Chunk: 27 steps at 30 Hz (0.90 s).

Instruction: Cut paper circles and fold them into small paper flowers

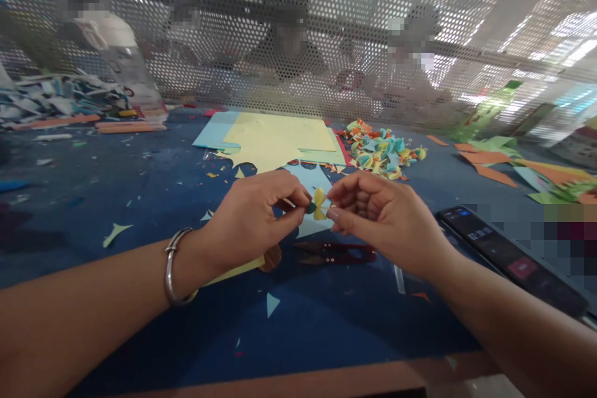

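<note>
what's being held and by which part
A small yellow and dark green paper piece: the left grip pinches its green side; the right grip is at its yellow side, contact unclear.

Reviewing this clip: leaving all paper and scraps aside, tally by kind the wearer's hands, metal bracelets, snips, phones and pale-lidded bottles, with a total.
Hands, left hand and right hand: 2
Metal bracelet: 1
Red-handled snips: 1
Phone: 1
Pale-lidded bottle: 1
Total: 6
</note>
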Tool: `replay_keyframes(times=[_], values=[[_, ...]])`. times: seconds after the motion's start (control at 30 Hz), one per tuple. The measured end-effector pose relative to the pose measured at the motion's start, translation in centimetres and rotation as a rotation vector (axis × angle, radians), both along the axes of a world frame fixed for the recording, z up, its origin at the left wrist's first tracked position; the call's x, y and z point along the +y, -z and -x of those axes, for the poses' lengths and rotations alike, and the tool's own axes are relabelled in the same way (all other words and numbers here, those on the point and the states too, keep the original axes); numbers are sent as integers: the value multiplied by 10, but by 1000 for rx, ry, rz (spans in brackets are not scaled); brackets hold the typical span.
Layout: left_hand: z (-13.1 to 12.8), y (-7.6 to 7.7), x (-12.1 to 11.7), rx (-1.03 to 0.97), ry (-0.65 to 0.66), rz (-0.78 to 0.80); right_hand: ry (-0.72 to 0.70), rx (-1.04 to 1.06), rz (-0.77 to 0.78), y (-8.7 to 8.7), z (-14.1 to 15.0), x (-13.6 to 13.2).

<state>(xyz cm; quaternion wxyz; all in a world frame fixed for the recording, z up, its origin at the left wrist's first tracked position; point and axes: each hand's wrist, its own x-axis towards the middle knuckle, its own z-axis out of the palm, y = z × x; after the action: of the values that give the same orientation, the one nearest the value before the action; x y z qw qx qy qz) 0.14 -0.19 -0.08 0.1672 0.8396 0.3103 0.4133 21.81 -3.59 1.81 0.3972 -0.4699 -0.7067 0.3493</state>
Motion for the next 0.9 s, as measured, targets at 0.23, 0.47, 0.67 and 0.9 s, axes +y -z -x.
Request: replay_keyframes(times=[0.23, 0.47, 0.67, 0.9], values=[[1, -1, 0, 30, 3, -12, -37, 120, 144, -4, 0, 2], [1, -6, -3, 54, 21, -42, -39, 202, 230, -4, 0, 2], [0, -8, -5, 50, 45, -73, -52, 248, 287, -4, -1, 3], [-1, -8, -5, 61, 43, -79, -52, 238, 299, -3, 1, 4]])
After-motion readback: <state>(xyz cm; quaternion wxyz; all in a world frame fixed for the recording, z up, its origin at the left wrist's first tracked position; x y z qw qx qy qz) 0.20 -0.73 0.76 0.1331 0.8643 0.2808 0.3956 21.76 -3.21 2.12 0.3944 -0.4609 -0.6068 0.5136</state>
